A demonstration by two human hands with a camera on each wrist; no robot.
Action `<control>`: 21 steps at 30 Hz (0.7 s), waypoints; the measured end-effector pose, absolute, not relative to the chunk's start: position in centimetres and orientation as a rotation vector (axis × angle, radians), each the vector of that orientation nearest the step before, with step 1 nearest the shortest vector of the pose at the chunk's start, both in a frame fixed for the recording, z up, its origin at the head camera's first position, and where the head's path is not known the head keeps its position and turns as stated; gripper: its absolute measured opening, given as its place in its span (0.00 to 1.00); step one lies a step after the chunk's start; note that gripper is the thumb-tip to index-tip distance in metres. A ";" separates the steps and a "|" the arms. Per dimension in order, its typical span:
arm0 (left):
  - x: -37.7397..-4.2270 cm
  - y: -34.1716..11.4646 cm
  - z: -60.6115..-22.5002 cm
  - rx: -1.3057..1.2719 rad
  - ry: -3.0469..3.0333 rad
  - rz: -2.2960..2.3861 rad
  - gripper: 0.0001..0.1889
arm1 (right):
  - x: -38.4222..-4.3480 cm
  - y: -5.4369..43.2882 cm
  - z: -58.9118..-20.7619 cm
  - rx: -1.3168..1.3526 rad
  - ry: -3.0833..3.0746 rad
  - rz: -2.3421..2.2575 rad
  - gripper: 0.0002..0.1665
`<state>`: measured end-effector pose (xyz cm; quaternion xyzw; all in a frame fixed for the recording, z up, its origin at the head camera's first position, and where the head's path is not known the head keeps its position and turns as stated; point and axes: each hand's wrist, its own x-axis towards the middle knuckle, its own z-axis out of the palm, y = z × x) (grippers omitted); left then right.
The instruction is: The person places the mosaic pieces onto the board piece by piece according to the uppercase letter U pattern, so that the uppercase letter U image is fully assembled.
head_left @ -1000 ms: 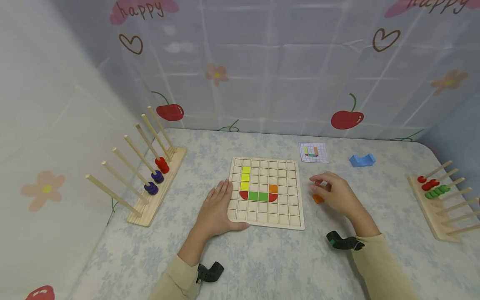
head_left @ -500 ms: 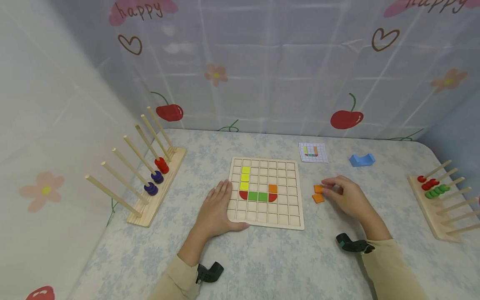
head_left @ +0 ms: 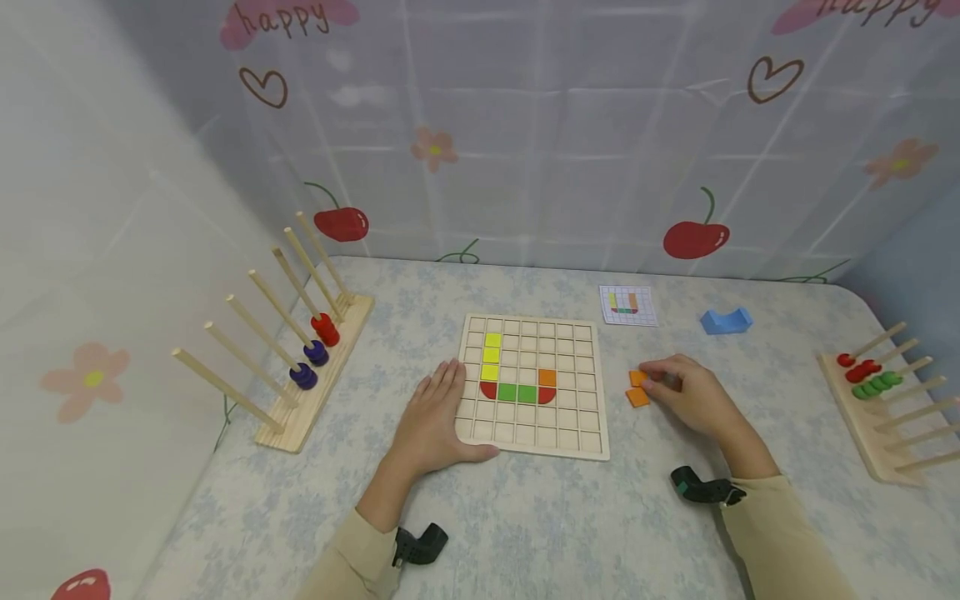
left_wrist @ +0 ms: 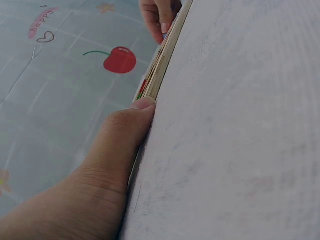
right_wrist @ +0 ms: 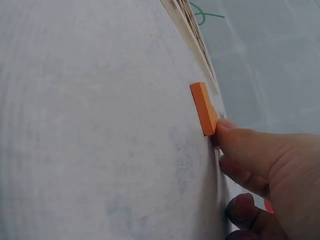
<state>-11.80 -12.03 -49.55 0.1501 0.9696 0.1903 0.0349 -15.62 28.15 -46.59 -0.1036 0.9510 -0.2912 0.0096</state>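
A wooden grid board [head_left: 528, 436] lies flat in the head view. My left hand [head_left: 427, 429] rests along its left edge, fingers straight, thumb at the near edge. On the board are yellow squares [head_left: 491, 356], red rounded corner pieces [head_left: 547, 396], green squares [head_left: 517, 393] and one orange square [head_left: 547, 377]. Right of the board lie two more orange square tiles, a far one [head_left: 637, 378] and a near one [head_left: 637, 397]. My right hand [head_left: 690, 396] pinches the far tile's right side with thumb and finger; the fingertip contact is partly hidden in the right wrist view.
A pattern card [head_left: 628, 306] lies behind the right hand, with a blue curved block [head_left: 726, 321] to its right. Peg racks with coloured beads stand at the left [head_left: 341, 350] and right [head_left: 862, 433]. A patterned curtain [head_left: 540, 167] hangs behind the table.
My right hand has drawn back to the right from over the orange tiles, bringing both into sight, and now has thumb and finger at the far one. The left hand stays put.
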 end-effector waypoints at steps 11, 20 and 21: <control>-11.9 -12.1 -49.7 0.452 2.978 0.600 0.73 | -15.6 28.1 -46.4 -0.215 2.917 -0.977 0.13; -11.8 -12.1 -49.7 0.464 2.995 0.606 0.73 | -15.8 28.1 -46.1 -0.143 2.915 -1.030 0.12; -11.8 -12.1 -49.6 0.463 2.992 0.607 0.73 | -15.9 28.0 -46.1 -0.137 2.913 -1.040 0.13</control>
